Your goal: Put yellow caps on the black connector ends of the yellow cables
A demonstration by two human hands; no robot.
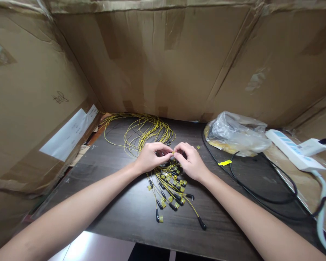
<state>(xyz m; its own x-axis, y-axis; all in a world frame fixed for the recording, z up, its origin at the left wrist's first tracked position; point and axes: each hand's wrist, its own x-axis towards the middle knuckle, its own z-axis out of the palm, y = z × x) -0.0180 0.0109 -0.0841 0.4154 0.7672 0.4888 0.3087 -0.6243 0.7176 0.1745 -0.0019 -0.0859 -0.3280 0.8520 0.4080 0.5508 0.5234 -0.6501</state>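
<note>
My left hand [154, 156] and my right hand [191, 162] meet over a bunch of thin yellow wires [154, 132]. Both are closed, thumb and fingertips pinched together at one spot. Between the fingertips a small yellow plastic piece [173, 152] just shows; whatever it is fitted to is hidden by the fingers. Below the hands, several wire ends fan out toward me with black angled connectors [201, 223], many with a translucent yellow plastic piece [160, 219] beside or on them. The wires loop away behind my left hand to the back of the dark table.
A clear plastic bag [235, 132] with yellow contents sits at the back right. A black cable [250, 188] with a yellow tag [225, 162] runs beside it. At the right is a white power strip [293, 148]. Cardboard walls [163, 65] enclose the dark table [111, 206].
</note>
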